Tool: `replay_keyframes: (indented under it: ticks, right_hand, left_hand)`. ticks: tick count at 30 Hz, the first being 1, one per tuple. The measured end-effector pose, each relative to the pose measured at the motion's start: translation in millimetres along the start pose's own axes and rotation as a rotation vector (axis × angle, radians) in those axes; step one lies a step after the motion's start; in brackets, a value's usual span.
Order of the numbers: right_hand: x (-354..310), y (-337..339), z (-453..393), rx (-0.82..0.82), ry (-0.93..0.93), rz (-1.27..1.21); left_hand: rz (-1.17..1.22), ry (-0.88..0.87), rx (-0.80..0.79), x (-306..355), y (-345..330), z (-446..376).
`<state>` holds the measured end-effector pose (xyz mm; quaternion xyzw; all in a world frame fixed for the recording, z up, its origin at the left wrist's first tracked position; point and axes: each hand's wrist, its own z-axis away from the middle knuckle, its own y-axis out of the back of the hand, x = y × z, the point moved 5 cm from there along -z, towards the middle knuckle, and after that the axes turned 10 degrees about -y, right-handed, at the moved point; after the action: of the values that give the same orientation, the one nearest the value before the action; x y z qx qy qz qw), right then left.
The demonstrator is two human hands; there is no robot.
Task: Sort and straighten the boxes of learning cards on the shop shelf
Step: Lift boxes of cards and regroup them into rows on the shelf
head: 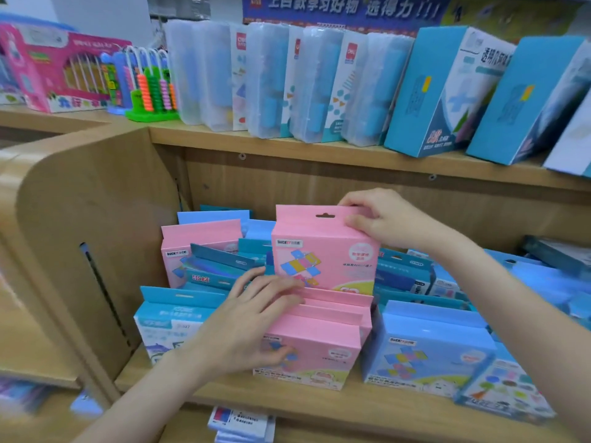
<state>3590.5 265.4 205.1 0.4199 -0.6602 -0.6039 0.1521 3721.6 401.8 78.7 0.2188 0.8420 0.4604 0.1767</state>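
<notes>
Shop, stationery: my wooden shelves [319,148] stocked with repeated boxed card sets [425,346], abacuses [150,87], promotional banner [345,8] above.

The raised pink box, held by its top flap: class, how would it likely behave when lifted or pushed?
The pink box probably feels light, since the right hand lifts it by pinching only the hang flap. It looks like stiff cardboard with crisp edges. Being tall and thin, it may tip unless propped against the pink row.
</notes>
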Motion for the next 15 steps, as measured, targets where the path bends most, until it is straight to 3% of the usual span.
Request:
replay_keyframes:
  ticks: [8, 15]
  right_hand:
    - [27.9, -73.2, 14.0, -0.21, -0.083, 0.026]
    - [33.6, -52.4, 11.0, -0.225, -0.136, -0.122]
  left_hand:
    - [0.032, 0.06, -0.022, -3.9, -4.7, -1.6]
    - [-0.015, 0.073, -0.011, -2.2, -2.0, 9.5]
